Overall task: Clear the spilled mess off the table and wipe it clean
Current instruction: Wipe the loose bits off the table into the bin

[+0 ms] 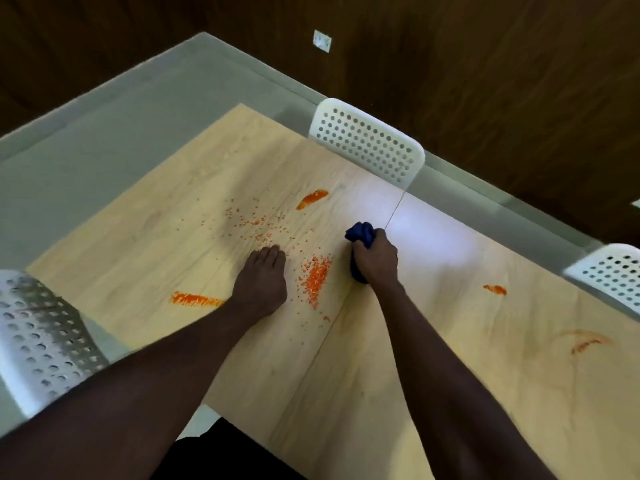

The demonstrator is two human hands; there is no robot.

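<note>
My right hand (375,259) is clenched round the balled blue cloth (360,233) and presses it to the table (450,358) near frame centre. The thickest orange pile (317,280) lies just left of the cloth, its long axis running up the frame. Left of the pile my left hand (263,282) rests on the wood, fingers together. A leftward sweep should meet the pile broadside.

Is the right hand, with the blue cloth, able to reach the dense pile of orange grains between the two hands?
Probably yes. The right hand grips the crumpled blue cloth just beside the dense pile of orange grains; only bare wooden table lies between them.
</note>
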